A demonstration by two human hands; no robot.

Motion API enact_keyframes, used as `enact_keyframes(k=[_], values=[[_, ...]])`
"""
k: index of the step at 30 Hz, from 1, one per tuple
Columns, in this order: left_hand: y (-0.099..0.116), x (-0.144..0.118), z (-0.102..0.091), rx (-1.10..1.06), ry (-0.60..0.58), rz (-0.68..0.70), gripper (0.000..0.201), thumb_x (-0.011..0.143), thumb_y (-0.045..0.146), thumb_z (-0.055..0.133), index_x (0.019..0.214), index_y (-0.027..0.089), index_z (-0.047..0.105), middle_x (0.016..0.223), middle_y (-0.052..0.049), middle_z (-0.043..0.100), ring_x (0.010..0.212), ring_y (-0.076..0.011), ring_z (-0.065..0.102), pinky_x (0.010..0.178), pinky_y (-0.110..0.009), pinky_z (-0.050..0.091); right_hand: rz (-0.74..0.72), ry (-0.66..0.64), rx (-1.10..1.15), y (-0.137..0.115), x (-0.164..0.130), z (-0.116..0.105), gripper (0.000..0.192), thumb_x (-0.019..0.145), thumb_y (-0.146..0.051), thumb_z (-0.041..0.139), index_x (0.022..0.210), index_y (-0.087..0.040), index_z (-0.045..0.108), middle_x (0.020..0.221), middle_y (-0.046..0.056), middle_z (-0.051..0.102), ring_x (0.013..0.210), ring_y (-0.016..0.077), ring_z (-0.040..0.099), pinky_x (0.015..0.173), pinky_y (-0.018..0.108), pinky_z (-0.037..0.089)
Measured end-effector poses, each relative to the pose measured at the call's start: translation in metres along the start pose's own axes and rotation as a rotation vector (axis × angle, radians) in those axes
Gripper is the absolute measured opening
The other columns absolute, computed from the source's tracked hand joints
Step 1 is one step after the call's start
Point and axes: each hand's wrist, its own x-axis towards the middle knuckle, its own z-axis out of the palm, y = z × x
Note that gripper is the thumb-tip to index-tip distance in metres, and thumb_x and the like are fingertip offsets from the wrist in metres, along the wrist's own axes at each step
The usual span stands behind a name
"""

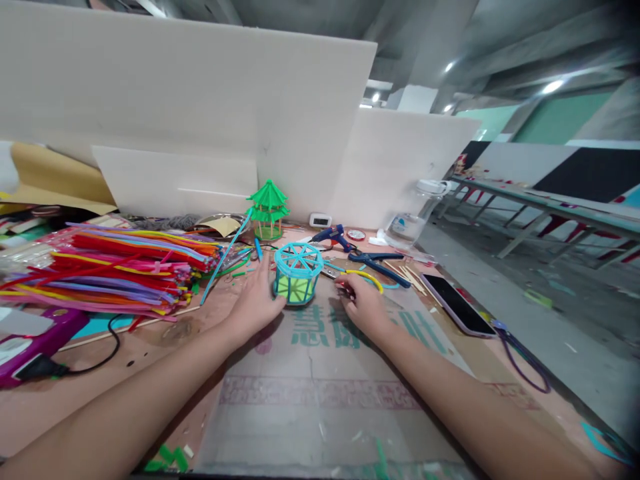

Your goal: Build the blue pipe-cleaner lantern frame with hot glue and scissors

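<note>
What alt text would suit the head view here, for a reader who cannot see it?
The left hand steadies a small turquoise pipe-cleaner lantern on a cardboard-covered table, while the right hand pinches a yellow pipe cleaner beside it. A heap of coloured pipe cleaners lies left, a green pagoda model behind, a phone right.

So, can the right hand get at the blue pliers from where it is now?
Probably yes. The right hand rests on the table just in front of the blue pliers; only a thin yellow pipe cleaner lies between them, and nothing covers the handles.
</note>
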Motion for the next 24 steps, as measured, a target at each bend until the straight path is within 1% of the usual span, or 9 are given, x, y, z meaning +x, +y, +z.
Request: enact_keyframes(k=[2, 5, 7, 8, 11, 15, 19, 22, 24], values=[[0.006, 0.002, -0.013, 0.106, 0.066, 0.04, 0.087, 0.075, 0.015, 0.065, 0.156, 0.017, 0.035, 0.163, -0.022, 0.041, 0.152, -0.0403, 0.04, 0.125, -0.063, 0.034, -0.027, -0.037, 0.0, -0.002, 0.0, -0.001, 0.033, 0.078, -0.008, 0.057, 0.105, -0.02, 0.072, 0.1, 0.008, 0.078, 0.09, 0.0237, 0.071, 0.078, 0.035, 0.056], [0.022, 0.002, -0.03, 0.19, 0.183, 0.226, 0.056, 0.087, 0.02, 0.063, 0.141, 0.023, 0.052, 0.154, -0.015, 0.049, 0.148, -0.0341, 0.045, 0.124, -0.058, 0.037, -0.05, -0.092, -0.002, -0.006, 0.0, -0.002, 0.039, 0.079, -0.007, 0.06, 0.113, -0.019, 0.074, 0.105, 0.009, 0.079, 0.096, 0.0236, 0.073, 0.082, 0.034, 0.057], [0.034, 0.001, -0.037, 0.248, 0.201, 0.332, 0.038, 0.094, 0.026, 0.062, 0.132, 0.026, 0.06, 0.149, -0.011, 0.053, 0.146, -0.0321, 0.046, 0.124, -0.057, 0.036, -0.046, -0.133, -0.013, -0.011, 0.0, 0.001, 0.047, 0.078, -0.006, 0.061, 0.121, -0.02, 0.074, 0.105, 0.009, 0.08, 0.095, 0.0235, 0.074, 0.08, 0.033, 0.057], [0.039, 0.0, -0.039, 0.287, 0.187, 0.366, 0.033, 0.096, 0.028, 0.062, 0.13, 0.027, 0.062, 0.149, -0.01, 0.053, 0.147, -0.0321, 0.044, 0.125, -0.058, 0.034, -0.038, -0.154, -0.022, -0.014, -0.001, 0.003, 0.051, 0.077, -0.005, 0.061, 0.125, -0.02, 0.074, 0.105, 0.009, 0.081, 0.094, 0.024, 0.074, 0.079, 0.033, 0.057], [0.048, -0.002, -0.038, 0.396, 0.106, 0.4, 0.033, 0.1, 0.031, 0.06, 0.132, 0.028, 0.064, 0.156, -0.01, 0.049, 0.153, -0.0337, 0.037, 0.128, -0.061, 0.026, -0.012, -0.215, -0.052, -0.028, -0.003, 0.01, 0.056, 0.079, -0.006, 0.062, 0.132, -0.02, 0.072, 0.106, 0.011, 0.082, 0.093, 0.0262, 0.075, 0.078, 0.034, 0.056], [0.05, 0.0, -0.031, 0.457, 0.038, 0.367, 0.033, 0.102, 0.033, 0.058, 0.132, 0.026, 0.066, 0.16, -0.012, 0.047, 0.155, -0.035, 0.035, 0.128, -0.063, 0.024, 0.007, -0.295, -0.07, -0.045, -0.003, 0.014, 0.048, 0.086, -0.012, 0.062, 0.133, -0.02, 0.072, 0.108, 0.011, 0.082, 0.093, 0.0259, 0.076, 0.08, 0.033, 0.056], [0.048, 0.003, -0.028, 0.502, 0.055, 0.398, 0.029, 0.103, 0.031, 0.055, 0.128, 0.025, 0.069, 0.157, -0.013, 0.05, 0.153, -0.0337, 0.037, 0.128, -0.061, 0.027, -0.011, -0.387, -0.088, -0.052, 0.0, 0.013, 0.044, 0.089, -0.012, 0.063, 0.13, -0.02, 0.074, 0.111, 0.012, 0.081, 0.099, 0.0254, 0.076, 0.085, 0.032, 0.055], [0.044, 0.004, -0.031, 0.514, 0.107, 0.456, 0.026, 0.103, 0.03, 0.057, 0.125, 0.023, 0.07, 0.154, -0.013, 0.053, 0.151, -0.0327, 0.04, 0.127, -0.059, 0.029, -0.051, -0.456, -0.102, -0.057, 0.003, 0.013, 0.044, 0.09, -0.015, 0.063, 0.133, -0.022, 0.073, 0.114, 0.012, 0.081, 0.102, 0.0247, 0.076, 0.087, 0.032, 0.054], [0.038, 0.004, -0.035, 0.511, 0.14, 0.481, 0.024, 0.102, 0.03, 0.058, 0.123, 0.023, 0.07, 0.152, -0.013, 0.055, 0.15, -0.0325, 0.042, 0.126, -0.059, 0.031, -0.064, -0.49, -0.113, -0.06, 0.005, 0.014, 0.044, 0.09, -0.016, 0.063, 0.132, -0.023, 0.073, 0.112, 0.012, 0.081, 0.1, 0.0249, 0.077, 0.085, 0.031, 0.054]])
